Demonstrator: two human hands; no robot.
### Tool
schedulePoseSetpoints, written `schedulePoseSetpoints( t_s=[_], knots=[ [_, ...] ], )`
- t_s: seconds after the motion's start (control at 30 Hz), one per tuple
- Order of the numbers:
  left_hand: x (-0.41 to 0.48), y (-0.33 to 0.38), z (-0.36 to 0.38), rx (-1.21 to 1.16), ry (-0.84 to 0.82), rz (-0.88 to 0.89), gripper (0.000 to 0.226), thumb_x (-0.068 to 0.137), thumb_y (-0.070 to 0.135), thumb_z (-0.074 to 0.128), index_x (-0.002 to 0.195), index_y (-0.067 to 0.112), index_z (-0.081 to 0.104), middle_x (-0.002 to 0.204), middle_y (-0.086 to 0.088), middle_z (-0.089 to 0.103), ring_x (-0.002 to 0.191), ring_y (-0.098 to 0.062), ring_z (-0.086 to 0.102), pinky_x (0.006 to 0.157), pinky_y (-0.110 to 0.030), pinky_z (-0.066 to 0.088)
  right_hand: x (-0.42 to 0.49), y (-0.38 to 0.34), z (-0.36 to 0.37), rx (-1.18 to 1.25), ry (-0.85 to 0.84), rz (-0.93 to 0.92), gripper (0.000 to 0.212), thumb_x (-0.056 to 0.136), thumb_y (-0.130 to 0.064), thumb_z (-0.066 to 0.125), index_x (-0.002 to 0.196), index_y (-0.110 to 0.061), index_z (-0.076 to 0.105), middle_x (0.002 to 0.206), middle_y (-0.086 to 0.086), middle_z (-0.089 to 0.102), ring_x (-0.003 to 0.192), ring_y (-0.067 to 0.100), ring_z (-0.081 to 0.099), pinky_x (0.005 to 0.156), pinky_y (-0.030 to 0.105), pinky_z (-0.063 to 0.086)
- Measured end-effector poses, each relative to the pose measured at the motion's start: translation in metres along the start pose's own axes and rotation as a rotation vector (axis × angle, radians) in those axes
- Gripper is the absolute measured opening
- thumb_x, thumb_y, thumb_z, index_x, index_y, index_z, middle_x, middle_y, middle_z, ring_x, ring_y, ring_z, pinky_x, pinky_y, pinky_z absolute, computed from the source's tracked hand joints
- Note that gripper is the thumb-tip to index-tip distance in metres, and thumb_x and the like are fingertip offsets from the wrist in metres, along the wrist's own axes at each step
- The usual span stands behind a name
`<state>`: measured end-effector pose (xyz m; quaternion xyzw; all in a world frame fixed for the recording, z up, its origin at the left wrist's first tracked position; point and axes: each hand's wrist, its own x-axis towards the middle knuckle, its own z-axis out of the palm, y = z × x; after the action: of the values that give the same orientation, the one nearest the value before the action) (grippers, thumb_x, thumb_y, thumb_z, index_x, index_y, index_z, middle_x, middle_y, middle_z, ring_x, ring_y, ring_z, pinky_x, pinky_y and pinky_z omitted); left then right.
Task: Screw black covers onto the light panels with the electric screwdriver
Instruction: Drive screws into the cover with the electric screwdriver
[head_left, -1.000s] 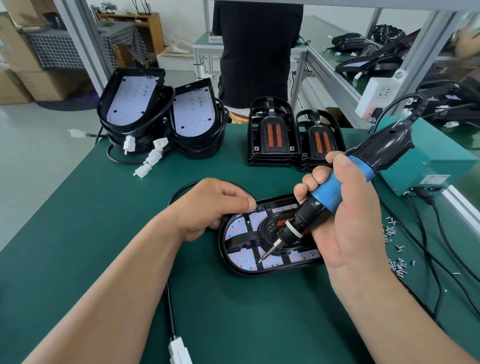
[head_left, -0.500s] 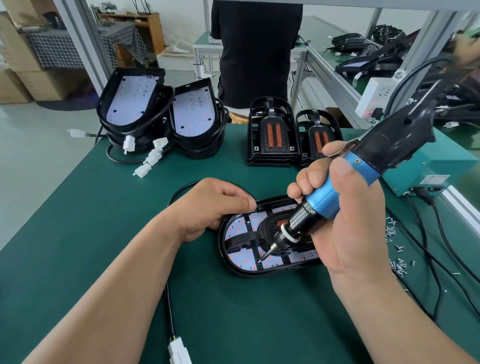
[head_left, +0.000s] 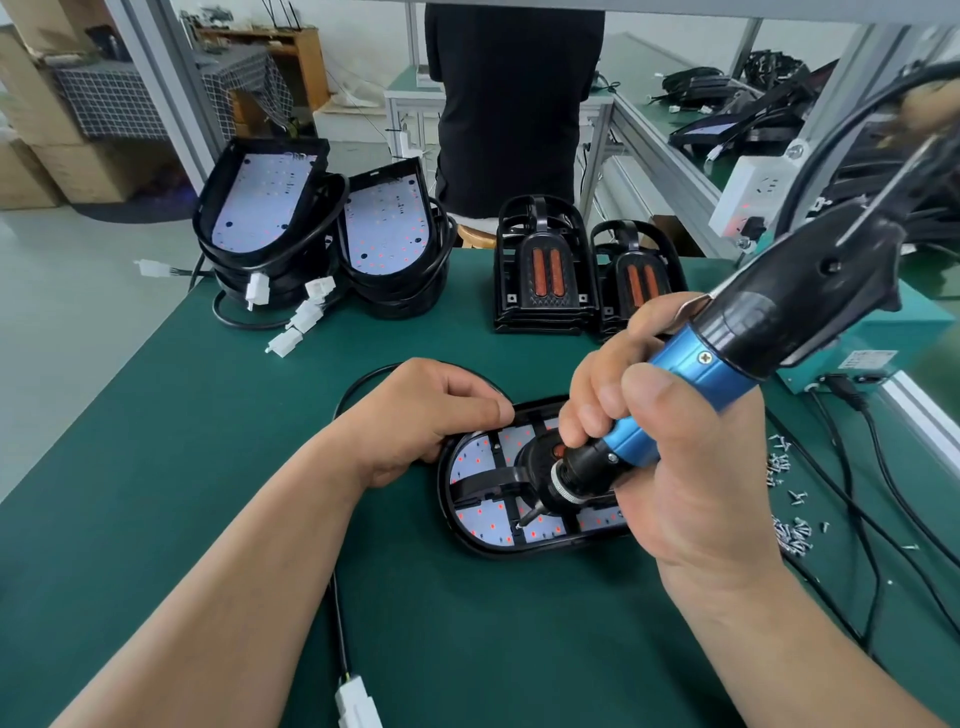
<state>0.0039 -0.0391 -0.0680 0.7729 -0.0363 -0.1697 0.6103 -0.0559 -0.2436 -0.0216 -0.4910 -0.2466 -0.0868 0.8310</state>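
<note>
Both hands are engaged at the middle of the green bench (head_left: 208, 467), as shown in the head view. The left hand (head_left: 421, 415) is curled over the far left rim of the light panel (head_left: 483, 514), which is held flat on the bench. The right hand (head_left: 691, 483) is wrapped round the blue barrel of the electric screwdriver (head_left: 727, 358). The tool is tilted down to the left, and its bit (head_left: 527, 518) is set on a point at the near left of the black cover (head_left: 488, 480), which is laid over the panel's white LED board. Whether a screw sits under the bit cannot be told.

The step in hand is judged to be the driving of one cover screw. For the next move, the driver would need to be lifted clear, a fresh screw taken from the loose screws (head_left: 789, 535) scattered to the right, and the bit brought square to another hole. Uncovered panels (head_left: 270, 208) are stacked at the far left, and spare covers (head_left: 543, 270) at the far centre.
</note>
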Motion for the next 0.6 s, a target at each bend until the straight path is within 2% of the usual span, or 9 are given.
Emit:
schedulePoseSetpoints(
  t_s=[0.1, 0.33, 0.43, 0.6],
  knots=[
    [-0.001, 0.000, 0.000, 0.007, 0.003, -0.002, 0.032, 0.068, 0.045, 0.083, 0.086, 0.019, 0.082, 0.073, -0.002, 0.066, 0.064, -0.017, 0.047, 0.052, -0.026, 0.028, 0.000, -0.001, 0.001, -0.002, -0.028, -0.015, 0.022, 0.080, -0.007, 0.058, 0.094, -0.024, 0.059, 0.067, -0.002, 0.053, 0.057, 0.023, 0.050, 0.060, 0.036, 0.049],
    [-0.002, 0.000, 0.001, 0.030, 0.024, 0.004, 0.027, 0.076, 0.041, 0.082, 0.088, 0.017, 0.082, 0.071, -0.001, 0.064, 0.065, -0.020, 0.042, 0.052, -0.025, 0.025, 0.000, 0.000, 0.002, 0.000, -0.138, -0.023, 0.025, 0.083, -0.003, 0.057, 0.098, -0.022, 0.058, 0.068, -0.001, 0.055, 0.057, 0.025, 0.052, 0.062, 0.038, 0.048],
    [-0.002, -0.001, 0.002, 0.027, 0.013, 0.009, 0.026, 0.079, 0.040, 0.083, 0.087, 0.016, 0.082, 0.070, -0.002, 0.063, 0.064, -0.020, 0.041, 0.051, -0.026, 0.025, 0.002, 0.001, -0.002, 0.002, -0.174, -0.005, 0.025, 0.083, -0.002, 0.057, 0.104, -0.014, 0.053, 0.068, -0.001, 0.056, 0.058, 0.026, 0.051, 0.062, 0.040, 0.049],
    [-0.001, -0.002, 0.001, -0.016, -0.038, -0.012, 0.036, 0.073, 0.043, 0.085, 0.094, 0.013, 0.082, 0.080, -0.006, 0.072, 0.072, -0.021, 0.056, 0.058, -0.028, 0.035, 0.005, 0.003, -0.008, 0.134, -0.052, 0.039, 0.030, 0.084, -0.008, 0.058, 0.112, -0.016, 0.058, 0.069, -0.001, 0.051, 0.062, 0.020, 0.049, 0.067, 0.036, 0.049]
  ],
)
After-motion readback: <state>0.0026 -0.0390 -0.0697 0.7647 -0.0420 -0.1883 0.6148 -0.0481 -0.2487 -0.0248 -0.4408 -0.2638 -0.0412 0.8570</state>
